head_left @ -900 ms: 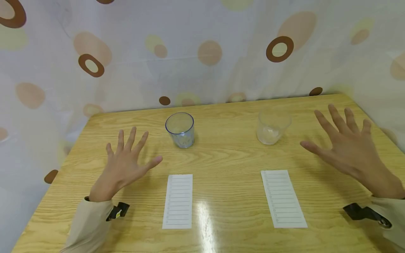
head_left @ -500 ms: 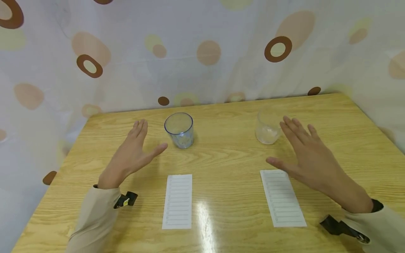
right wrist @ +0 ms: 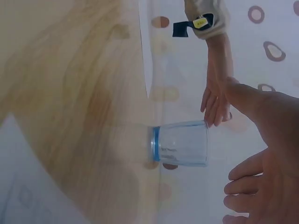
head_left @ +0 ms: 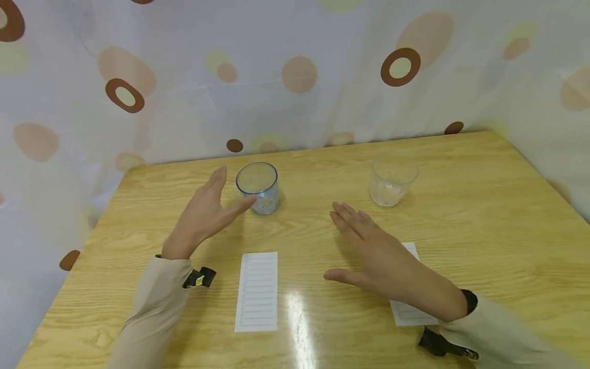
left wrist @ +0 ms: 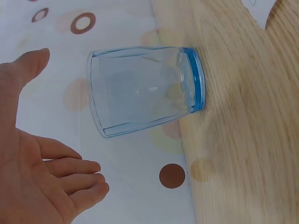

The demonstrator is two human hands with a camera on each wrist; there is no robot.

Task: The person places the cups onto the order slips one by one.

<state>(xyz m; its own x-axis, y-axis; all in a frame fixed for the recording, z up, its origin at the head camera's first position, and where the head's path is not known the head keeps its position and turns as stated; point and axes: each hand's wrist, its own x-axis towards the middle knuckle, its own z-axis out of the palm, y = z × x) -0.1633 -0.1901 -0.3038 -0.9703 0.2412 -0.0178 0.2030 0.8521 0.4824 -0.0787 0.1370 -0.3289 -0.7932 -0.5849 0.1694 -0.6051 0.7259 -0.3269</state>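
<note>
A clear blue-tinted glass point(head_left: 265, 197) with a dark blue rim stands upright on the wooden table. Beside it on the left, my left hand point(head_left: 198, 218) hovers with thumb and fingers spread apart; in the head view the thumb overlaps the glass. The left wrist view has the same glass point(left wrist: 145, 91) in front of that hand, with a gap between them. My right hand point(head_left: 375, 251) hangs above the table between the two paper slips, fingers straight and together, thumb apart, holding nothing. Behind it on the right stands a colourless clear cup point(head_left: 392, 187).
One lined paper slip point(head_left: 256, 292) lies in front of the blue-tinted glass. A second lined slip point(head_left: 415, 312) is partly covered by my right hand and forearm. A patterned curtain point(head_left: 299, 113) borders the table's point(head_left: 318, 174) back edge.
My right hand has swung left from the table's right side, past the colourless cup, to the middle. My left hand has moved right and forward towards the blue-tinted glass. Both hands' spread fingers have come together.
</note>
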